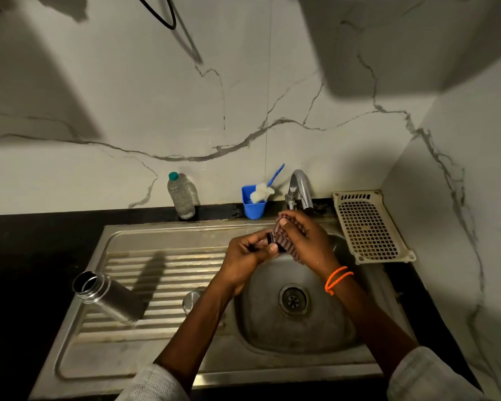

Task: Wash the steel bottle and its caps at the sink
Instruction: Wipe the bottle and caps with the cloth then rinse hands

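Seen from the head camera, both hands are held together above the round sink basin (272, 328), just in front of the tap (300, 188). A small dark cap (270, 238) is pinched by the curled fingers and thumb of the left hand (248, 256). A striped cloth (287, 241) is gripped by the right hand (304, 237), whose thumb is pressed onto the fabric, and the cloth is held against the cap. An orange cord bracelet (337, 277) is worn on the right wrist. White sleeves are seen at the bottom edge of the picture.

The steel bottle (107, 296) is laid on its side on the ribbed draining board (168, 273) to the left of the basin, with its open mouth turned toward the left, well apart from the hands. A round steel cap (191, 299) is set on the draining board between the bottle and the basin, partly hidden by the left forearm.

Along the back of the dark worktop (41, 241), a clear plastic bottle (182, 196) with a green lid is stood upright against the marbled wall (128, 111). A blue cup (253, 202) with a blue-handled white brush (263, 191) in it is placed just left of the tap. A cream perforated basket (370, 227) is rested at the right of the sink, in the corner.
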